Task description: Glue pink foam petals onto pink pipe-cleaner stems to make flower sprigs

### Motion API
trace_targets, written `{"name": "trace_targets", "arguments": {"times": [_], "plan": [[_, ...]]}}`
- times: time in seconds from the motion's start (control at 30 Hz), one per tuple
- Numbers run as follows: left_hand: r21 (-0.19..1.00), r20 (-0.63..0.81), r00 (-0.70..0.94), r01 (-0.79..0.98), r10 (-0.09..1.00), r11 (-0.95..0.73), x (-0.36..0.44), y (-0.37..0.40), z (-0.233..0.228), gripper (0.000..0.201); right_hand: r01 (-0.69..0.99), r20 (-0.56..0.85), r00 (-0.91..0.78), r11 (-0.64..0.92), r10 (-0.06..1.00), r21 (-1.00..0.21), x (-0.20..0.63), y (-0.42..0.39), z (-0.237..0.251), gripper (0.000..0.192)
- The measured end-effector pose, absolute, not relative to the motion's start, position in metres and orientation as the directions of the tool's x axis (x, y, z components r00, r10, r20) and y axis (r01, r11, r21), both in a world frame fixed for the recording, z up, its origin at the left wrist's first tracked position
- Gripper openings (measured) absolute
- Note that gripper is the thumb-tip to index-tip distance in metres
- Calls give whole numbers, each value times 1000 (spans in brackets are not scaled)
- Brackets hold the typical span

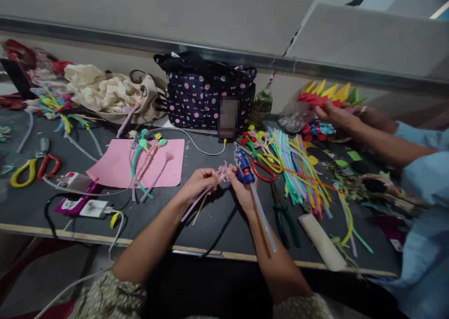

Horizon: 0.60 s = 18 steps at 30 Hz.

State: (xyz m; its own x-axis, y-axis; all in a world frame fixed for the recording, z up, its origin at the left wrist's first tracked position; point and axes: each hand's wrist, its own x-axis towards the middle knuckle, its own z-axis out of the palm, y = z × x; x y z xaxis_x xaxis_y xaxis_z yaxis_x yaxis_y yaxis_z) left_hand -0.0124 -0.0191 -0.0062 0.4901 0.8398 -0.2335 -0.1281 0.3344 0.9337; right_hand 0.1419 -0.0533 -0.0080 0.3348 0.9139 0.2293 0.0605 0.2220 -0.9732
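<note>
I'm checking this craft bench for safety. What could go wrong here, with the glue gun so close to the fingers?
1. The right hand holds the glue gun with its nozzle next to the pink pipe-cleaner flower that the left hand pinches; hot glue might touch the fingertips.
2. The gun's black cord trails over the table edge and may snag.
3. The pliers lie right beside the right forearm, so a nudge might knock them.
</note>
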Motion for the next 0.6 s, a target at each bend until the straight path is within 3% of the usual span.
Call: {"name": "trace_targets", "arguments": {"times": [0.33,0.6], "plan": [[913,-261,463,-165,847,372,-12,-19,-4,19,41,200,355,198,913,-979,143,-53,-3,21],[872,-259,455,-269,852,408,-15,-18,-2,31,-32,53,479,78,876,-996,151,-44,-19,33]]}}
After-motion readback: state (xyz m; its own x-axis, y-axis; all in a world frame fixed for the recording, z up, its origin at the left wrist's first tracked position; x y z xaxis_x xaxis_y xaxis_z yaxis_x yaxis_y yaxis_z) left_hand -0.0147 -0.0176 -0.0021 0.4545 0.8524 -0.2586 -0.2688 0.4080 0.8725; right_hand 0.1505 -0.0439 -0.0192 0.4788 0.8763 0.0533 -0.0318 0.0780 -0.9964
